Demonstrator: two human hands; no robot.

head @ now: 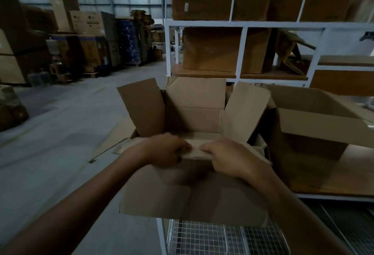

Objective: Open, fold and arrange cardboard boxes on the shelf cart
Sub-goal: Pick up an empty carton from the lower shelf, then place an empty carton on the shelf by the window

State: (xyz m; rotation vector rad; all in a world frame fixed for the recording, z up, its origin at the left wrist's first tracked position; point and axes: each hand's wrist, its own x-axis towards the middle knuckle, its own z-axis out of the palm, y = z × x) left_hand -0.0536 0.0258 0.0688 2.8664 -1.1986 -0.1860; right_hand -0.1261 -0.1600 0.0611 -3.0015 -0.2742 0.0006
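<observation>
An open brown cardboard box (194, 196) sits in front of me at the centre, its left, far and right top flaps standing up. My left hand (168, 151) and my right hand (226, 157) both grip the near flap at the box's front rim, thumbs under it, close together. The box rests over the wire-mesh deck of the white shelf cart (202, 238). Another open cardboard box (309, 133) stands to the right on a wooden shelf board. The bottom of the held box is hidden.
A white shelf rack (238, 24) behind holds several closed cardboard boxes (212, 49). Stacked cartons and pallets (89, 38) line the far left wall. Flat cardboard (119, 135) lies on the concrete floor to the left of the box.
</observation>
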